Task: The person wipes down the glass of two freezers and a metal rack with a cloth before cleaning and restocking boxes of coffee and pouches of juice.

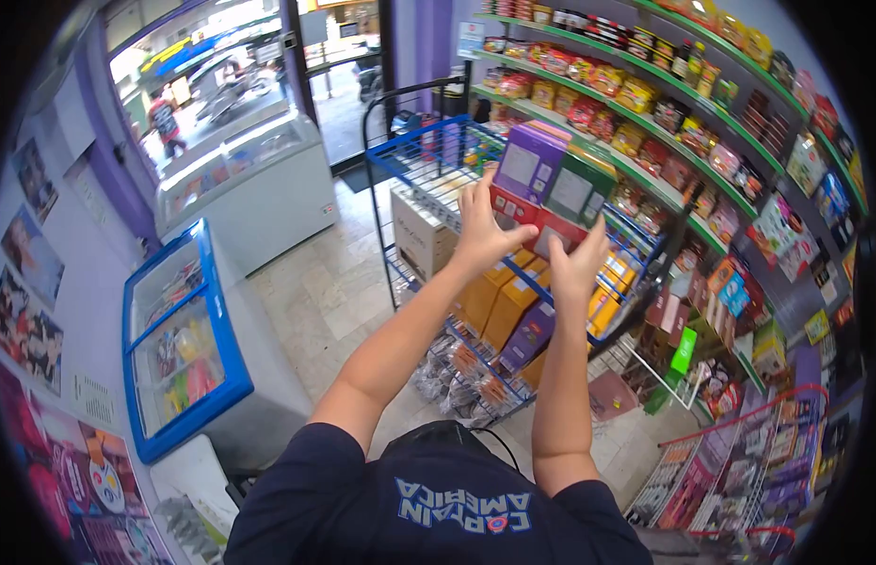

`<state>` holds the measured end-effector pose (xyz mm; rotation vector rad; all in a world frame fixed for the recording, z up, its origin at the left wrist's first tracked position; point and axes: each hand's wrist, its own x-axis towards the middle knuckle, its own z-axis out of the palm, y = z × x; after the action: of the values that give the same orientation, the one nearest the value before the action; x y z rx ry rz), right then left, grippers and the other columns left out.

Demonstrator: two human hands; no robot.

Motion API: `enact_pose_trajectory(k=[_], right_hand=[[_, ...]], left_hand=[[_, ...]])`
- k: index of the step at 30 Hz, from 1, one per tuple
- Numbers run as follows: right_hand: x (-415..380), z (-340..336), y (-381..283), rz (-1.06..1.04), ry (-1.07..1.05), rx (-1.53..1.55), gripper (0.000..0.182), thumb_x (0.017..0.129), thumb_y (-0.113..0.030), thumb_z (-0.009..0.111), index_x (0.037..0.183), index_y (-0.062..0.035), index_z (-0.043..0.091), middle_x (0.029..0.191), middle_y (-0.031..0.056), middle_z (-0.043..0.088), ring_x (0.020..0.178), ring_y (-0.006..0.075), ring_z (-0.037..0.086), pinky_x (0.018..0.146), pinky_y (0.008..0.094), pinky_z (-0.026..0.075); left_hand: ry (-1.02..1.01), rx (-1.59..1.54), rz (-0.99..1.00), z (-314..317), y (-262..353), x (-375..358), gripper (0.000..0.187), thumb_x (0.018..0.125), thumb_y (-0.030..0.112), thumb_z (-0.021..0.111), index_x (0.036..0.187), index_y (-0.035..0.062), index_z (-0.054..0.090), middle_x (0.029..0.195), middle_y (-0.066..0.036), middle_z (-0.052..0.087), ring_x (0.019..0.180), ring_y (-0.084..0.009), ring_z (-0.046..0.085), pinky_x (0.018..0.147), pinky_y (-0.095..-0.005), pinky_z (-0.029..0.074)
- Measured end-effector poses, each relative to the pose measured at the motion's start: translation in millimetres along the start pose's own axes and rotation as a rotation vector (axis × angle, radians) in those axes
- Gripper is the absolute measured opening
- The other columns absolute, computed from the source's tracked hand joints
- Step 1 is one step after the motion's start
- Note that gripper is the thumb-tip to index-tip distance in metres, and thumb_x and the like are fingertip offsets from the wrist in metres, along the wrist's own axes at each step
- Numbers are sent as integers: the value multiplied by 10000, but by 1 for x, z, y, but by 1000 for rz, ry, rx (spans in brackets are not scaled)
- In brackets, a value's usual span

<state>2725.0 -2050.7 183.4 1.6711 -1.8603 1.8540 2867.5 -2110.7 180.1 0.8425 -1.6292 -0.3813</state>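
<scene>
My left hand (490,231) grips the left side of a group of boxes on top of the blue wire rack (386,158), its thumb across the front of a red box (515,205). My right hand (579,268) holds the right side, with its thumb on the front of another red box (562,229). A purple box (530,162) and a green box (579,185), each with a pale label, stand behind and above the red ones. On the shelf below are yellow boxes (506,306), a purple box (530,334) and a white carton (421,240).
Green-edged shelves (645,104) full of packaged food line the right wall. Two chest freezers stand to the left, one blue-rimmed (235,344) and one white (259,212). A wire display rack (739,461) is at the lower right. Beyond the glass door (344,94) lies a street.
</scene>
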Motion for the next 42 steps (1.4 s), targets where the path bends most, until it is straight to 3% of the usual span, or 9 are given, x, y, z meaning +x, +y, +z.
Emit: enact_pose_trajectory(k=[6,9,11,14,17,23,28,34,42], right_hand=[[-78,-18,-47,-156,-85,12,923,724,-142,778,1447,60,241,1275,277,411,1201,429,371,1059,489,261],[-97,-22,-40,-93,-109,188,885,776,-156,782,1453,41,247,1285,220,396,1222,359,384,1053,449,284],[-101,-23,-52,117,-126,630,781,805,-69,758,1428,-3,292,1320,163,364,1232,296,412,1067,409,308],[-101,-16,-34,105,-115,714,765,789,-48,773,1393,-31,303,1342,150,378,1268,291,393,1082,394,292],[-98,-10,-31,27,-127,648,775,782,-61,785,1383,-44,296,1336,143,405,1254,270,407,1060,377,314],[-115,1,-52,66,-196,672,811,762,-34,793,1417,-37,315,1306,118,453,1185,215,465,987,332,392],[-154,43,-71,47,-386,839,958,631,34,823,1450,-50,333,1434,124,397,1290,256,406,1076,360,318],[-241,105,-130,98,-882,1088,911,635,-60,836,1417,-41,368,1398,119,414,1302,256,393,1091,374,301],[-397,161,-223,-196,-1369,1256,859,655,-109,837,1393,-60,400,1308,81,464,1202,222,480,1004,344,405]], left_hand=[[97,11,-112,-58,22,-74,1049,616,366,891,1410,9,305,1203,-149,396,1215,-310,381,1066,-448,323],[55,-252,-217,-82,28,-84,1001,634,394,887,1396,17,359,1197,-112,423,1179,-223,427,1034,-365,359],[26,-375,-284,-83,16,-92,907,682,228,870,1396,53,339,1225,-84,449,1143,-195,494,995,-358,418],[25,-726,-409,-76,7,-95,941,661,-25,833,1412,92,279,1230,-62,504,1128,-174,545,940,-336,493],[-1,-876,-448,-83,15,-101,962,664,36,857,1419,80,263,1307,-106,513,1201,-203,524,999,-355,462],[100,-799,-486,-92,1,-136,764,721,18,812,1373,25,415,1144,-39,616,1062,-132,582,928,-292,484],[319,-645,-392,-158,2,-182,767,720,16,816,1366,3,402,1170,-49,592,1078,-140,573,937,-287,477],[763,-342,-317,-256,33,-276,783,691,9,832,1342,0,397,1221,-86,546,1098,-165,560,967,-304,443],[1141,4,-361,-353,64,-437,765,742,118,837,1291,15,313,1217,-112,497,1103,-181,559,923,-329,489]])
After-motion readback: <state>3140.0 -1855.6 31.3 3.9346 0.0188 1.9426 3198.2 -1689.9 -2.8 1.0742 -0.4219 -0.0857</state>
